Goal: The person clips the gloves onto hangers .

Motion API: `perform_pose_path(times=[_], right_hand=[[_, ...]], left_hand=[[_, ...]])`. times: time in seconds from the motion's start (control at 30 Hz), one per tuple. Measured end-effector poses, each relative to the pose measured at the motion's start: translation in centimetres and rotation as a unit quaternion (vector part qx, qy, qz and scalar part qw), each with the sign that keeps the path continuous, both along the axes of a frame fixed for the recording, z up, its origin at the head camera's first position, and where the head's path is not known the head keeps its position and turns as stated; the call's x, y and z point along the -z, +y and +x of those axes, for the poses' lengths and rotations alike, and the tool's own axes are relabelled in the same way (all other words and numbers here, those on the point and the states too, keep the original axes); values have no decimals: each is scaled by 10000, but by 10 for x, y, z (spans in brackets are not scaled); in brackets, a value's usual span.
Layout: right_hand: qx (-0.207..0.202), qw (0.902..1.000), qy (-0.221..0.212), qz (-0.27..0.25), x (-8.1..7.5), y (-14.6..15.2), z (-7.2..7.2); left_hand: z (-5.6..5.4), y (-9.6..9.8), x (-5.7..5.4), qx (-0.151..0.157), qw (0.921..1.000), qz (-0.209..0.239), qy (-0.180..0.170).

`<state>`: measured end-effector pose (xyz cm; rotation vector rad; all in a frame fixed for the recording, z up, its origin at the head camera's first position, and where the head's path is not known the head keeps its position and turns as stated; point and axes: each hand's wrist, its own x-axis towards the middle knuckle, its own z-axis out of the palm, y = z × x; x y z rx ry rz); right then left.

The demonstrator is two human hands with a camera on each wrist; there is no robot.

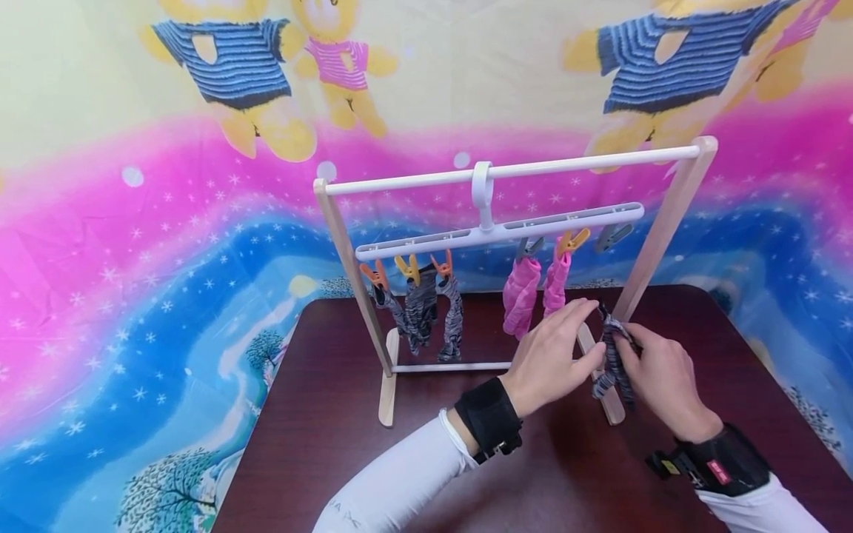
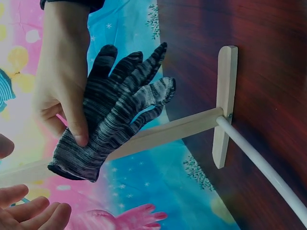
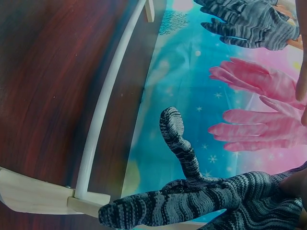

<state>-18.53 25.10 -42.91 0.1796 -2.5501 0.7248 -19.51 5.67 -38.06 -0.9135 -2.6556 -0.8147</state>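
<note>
My right hand (image 1: 666, 381) pinches a black-and-grey striped knit glove (image 2: 120, 105) near its cuff, thumb on the near side. The glove's fingers point away from the cuff, as the left wrist view shows. My left hand (image 1: 553, 363) is beside the cuff with its fingers loosely extended; in the left wrist view its fingers (image 2: 33, 211) are apart from the glove. Above both hands, a grey clip (image 1: 613, 237) hangs from the right end of a white hanger (image 1: 426, 243) and holds nothing.
The hanger hooks over the top bar of a wooden rack (image 1: 656, 237) on a dark table (image 1: 300, 444). Pink gloves (image 1: 522, 296) hang from a grey and a yellow clip. Farther left, striped gloves (image 1: 421, 303) hang from orange and yellow clips. A printed cloth stands behind.
</note>
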Motion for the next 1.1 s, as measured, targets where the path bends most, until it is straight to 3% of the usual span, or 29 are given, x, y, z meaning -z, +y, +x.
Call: perform_pose_path(times=[0.33,0.63,0.9,1.1], right_hand=[[-151,9997,204,-72,4,-1,-2],[-217,9992,328,-77,5,-2,-4],[-170,9995,234,-84,7,0,-7],[-172,9997,51,-178,7,3,-8]], left_hand=[[-8,8,-7,99,9989,412,-216],[-19,15,-10,261,9927,985,-645],[-27,24,-14,349,9859,1150,-1166],[-34,31,-19,354,9864,1011,-1247]])
